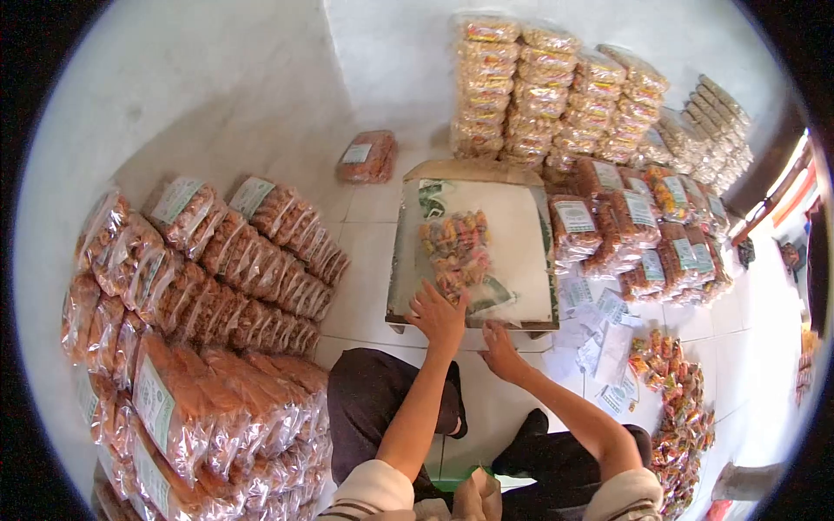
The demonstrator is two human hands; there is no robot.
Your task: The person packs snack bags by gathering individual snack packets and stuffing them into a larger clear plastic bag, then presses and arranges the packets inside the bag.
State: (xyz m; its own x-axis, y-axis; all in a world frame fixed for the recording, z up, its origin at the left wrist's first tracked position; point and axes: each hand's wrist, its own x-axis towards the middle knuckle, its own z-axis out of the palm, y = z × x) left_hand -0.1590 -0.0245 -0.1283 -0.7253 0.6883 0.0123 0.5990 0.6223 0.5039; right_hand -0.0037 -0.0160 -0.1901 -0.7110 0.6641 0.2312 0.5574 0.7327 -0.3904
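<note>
My left hand [439, 317] lies with its fingers spread at the near end of a group of small colourful snack packets [456, 247]. The packets sit in rows on a low table with a white top [526, 234], with green-printed plastic around them that looks like a clear bag. My right hand [506, 354] is just off the table's front edge, its fingers loosely bent and apart, with nothing visible in it. The two hands do not touch each other.
Bagged brown snacks [208, 269] are stacked at left, with one bag [367, 157] by the wall. Tall stacks of pale bags [543, 82] stand behind, more labelled bags [630, 208] at right. Paper labels [604, 339] and loose colourful packets [678, 408] cover the right floor.
</note>
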